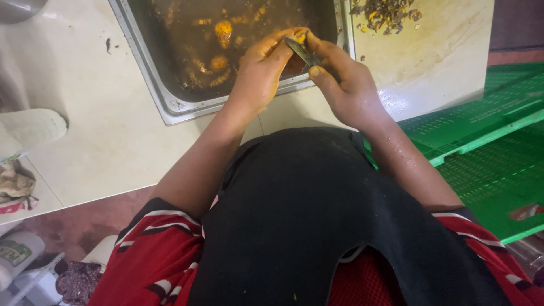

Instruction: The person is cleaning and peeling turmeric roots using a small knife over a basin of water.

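Steel walls frame the tray [148, 85] of murky brown liquid that sits on the pale surface [96, 119], with orange-yellow pieces [223, 29] floating in it. Over the tray's near right corner, the left hand [262, 71], stained yellow, is curled closed around a small yellow piece [300, 37] pinched at its fingertips. Touching it from the right, the right hand [348, 85] is closed on a small knife [303, 51], whose blade lies against that piece. Farther right, a heap of dark scraps [385, 12] lies on a pale board [436, 56], and green plastic crates [493, 141] sit beyond it.
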